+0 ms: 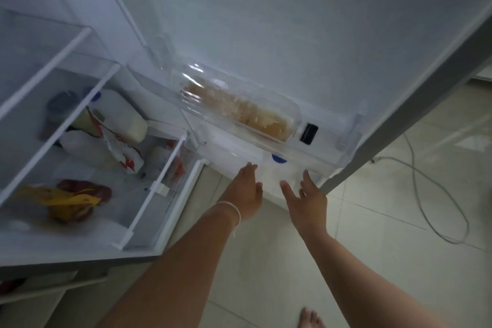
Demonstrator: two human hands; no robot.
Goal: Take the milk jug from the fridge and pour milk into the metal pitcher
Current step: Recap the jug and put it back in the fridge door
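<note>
The fridge stands open, its door (292, 34) swung out to the right. A white milk jug (274, 176) with a blue cap (278, 158) sits in the lowest door bin, partly hidden by the bin above. My left hand (246, 194) is just left of the jug and my right hand (306, 197) just right of it. Both have their fingers spread, flanking the jug. I cannot tell if either touches it. No metal pitcher is in view.
A clear door bin (239, 106) above the jug holds a bottle of brownish liquid. Fridge shelves (66, 104) at left carry white bottles, packets and a yellow-and-red bag (72, 200). A grey cable (431, 189) lies on the tiled floor. A bare foot (310, 317) shows at the bottom.
</note>
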